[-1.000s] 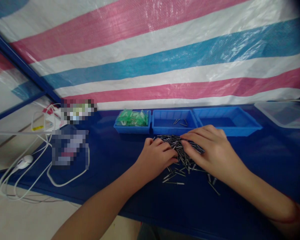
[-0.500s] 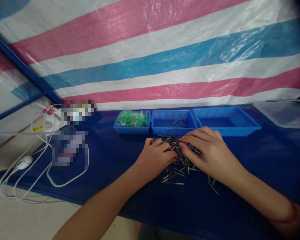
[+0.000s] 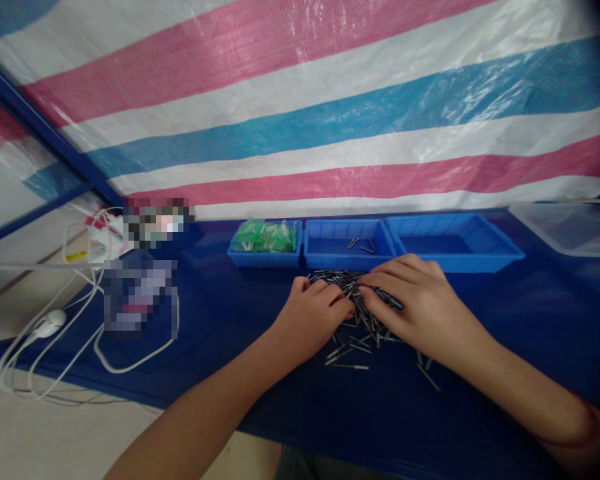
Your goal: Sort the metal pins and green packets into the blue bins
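A heap of thin metal pop rivets (image 3: 363, 313) lies on the dark blue table between my two hands. My left hand (image 3: 315, 313) is at the left side of the heap, its fingers curled over the rivets and fingertips partly hidden. From the right, my right hand (image 3: 415, 297) bends around the heap, with several rivets showing between thumb and fingers. Loose rivets (image 3: 350, 366) are scattered on the near side, and a few lie below my right palm.
Behind the heap stand a blue bin with green plastic packets (image 3: 265, 237), a middle blue bin (image 3: 347, 260) with a few rivets, and a larger blue bin (image 3: 455, 263). A clear plastic lid (image 3: 570, 230) lies far right. White cables (image 3: 100, 353) tangle at left; a striped sheet hangs behind.
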Demonstrator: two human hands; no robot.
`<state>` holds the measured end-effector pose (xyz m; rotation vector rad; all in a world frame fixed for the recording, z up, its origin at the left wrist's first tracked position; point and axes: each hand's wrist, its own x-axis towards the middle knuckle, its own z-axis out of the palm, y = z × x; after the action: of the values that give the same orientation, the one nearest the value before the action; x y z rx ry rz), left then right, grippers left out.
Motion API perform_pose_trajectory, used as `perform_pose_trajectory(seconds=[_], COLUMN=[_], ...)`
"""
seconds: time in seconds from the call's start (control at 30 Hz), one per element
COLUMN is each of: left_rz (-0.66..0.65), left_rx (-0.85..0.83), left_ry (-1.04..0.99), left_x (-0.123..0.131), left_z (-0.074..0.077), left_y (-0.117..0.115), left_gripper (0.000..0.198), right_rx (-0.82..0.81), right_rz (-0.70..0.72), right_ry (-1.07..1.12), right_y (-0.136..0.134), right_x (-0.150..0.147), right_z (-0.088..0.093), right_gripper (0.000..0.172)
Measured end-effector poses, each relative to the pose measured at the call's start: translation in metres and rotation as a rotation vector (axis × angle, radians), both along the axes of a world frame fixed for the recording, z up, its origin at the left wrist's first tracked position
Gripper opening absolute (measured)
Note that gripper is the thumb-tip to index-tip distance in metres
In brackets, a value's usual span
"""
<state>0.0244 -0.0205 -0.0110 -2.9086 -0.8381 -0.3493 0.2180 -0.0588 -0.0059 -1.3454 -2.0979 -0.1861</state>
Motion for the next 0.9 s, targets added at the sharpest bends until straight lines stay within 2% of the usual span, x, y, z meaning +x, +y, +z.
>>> perform_pose_trajectory(seconds=[0.3, 0.47, 0.57, 0.73, 0.9], left_rz=[-0.007, -0.001, 0.013, 0.085, 0.014], left_rx=[-0.008, -0.004, -0.121, -0.33, -0.404], left_ry=[0.012, -0.018, -0.155, -0.519, -0.724], left_x=[0.001, 0.003, 0.004, 0.005, 0.006], left_z=[0.001, 0.002, 0.004, 0.007, 0.006], left_y=[0.002, 0.0, 0.001, 0.0, 0.0], left_gripper=[0.013, 0.018, 0.02, 0.018, 0.021], right_rx=[-0.011, -0.037, -0.083, -0.194, -0.212], right_rz=[0.009, 0.021, 0.062, 0.159, 0.204], right_ry=[-0.007, -0.01, -0.004, 0.078, 0.25], right_y=[-0.001, -0.001, -0.001, -0.002, -0.002], right_x=[-0.001, 0.0, 0.0, -0.008, -0.013], right_z=[0.001, 0.001, 0.001, 0.0, 0.0], right_gripper=[0.016, 0.015, 0.013, 0.006, 0.012])
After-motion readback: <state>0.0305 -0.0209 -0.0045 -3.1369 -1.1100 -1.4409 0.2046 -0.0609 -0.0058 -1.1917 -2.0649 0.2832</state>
